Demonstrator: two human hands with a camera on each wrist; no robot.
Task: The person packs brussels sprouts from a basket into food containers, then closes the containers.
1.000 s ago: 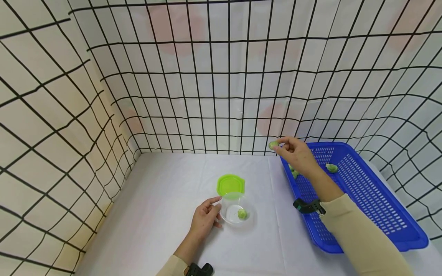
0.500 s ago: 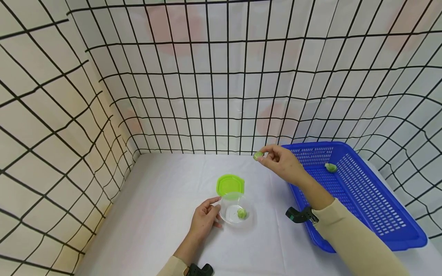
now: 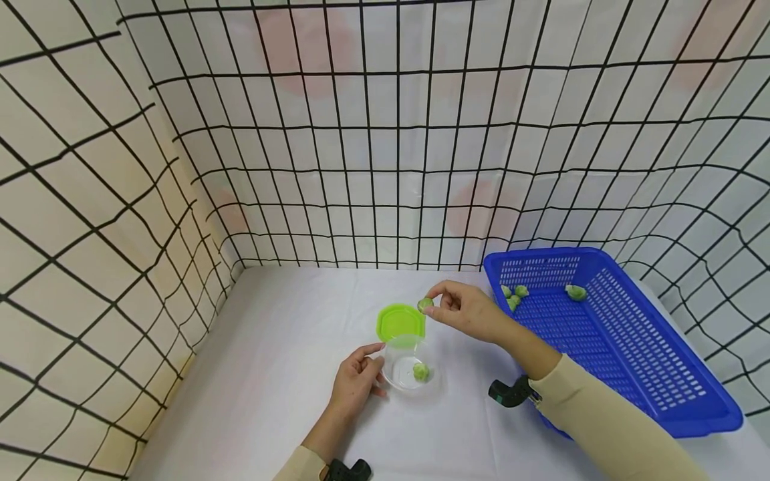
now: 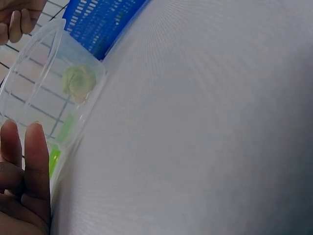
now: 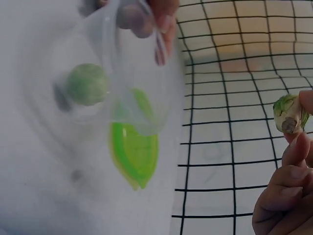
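My right hand [image 3: 469, 310] pinches a Brussels sprout [image 3: 424, 304] between thumb and fingertips, held up near the right edge of a bright green lid [image 3: 398, 323]. In the right wrist view the cut stem end of that sprout [image 5: 289, 117] shows. Below the lid stands a clear plastic tub [image 3: 394, 382] on the table. One sprout [image 3: 421, 372] lies inside it, toward the right. My left hand [image 3: 355, 382] grips the tub's left rim with thumb and index finger. The left wrist view shows two of its fingers [image 4: 36, 161] straight beside the tub wall.
To the right, a blue plastic basket [image 3: 607, 347] holds several sprouts [image 3: 513, 297] in its far left corner and another sprout [image 3: 575, 292] near the back. Black wire mesh [image 3: 397, 170] encloses the white-covered table [image 3: 283, 347] at the back and sides.
My right hand has carried the sprout left and down, from over the basket's far left corner to beside the green lid. My left hand and the tub have stayed in place.
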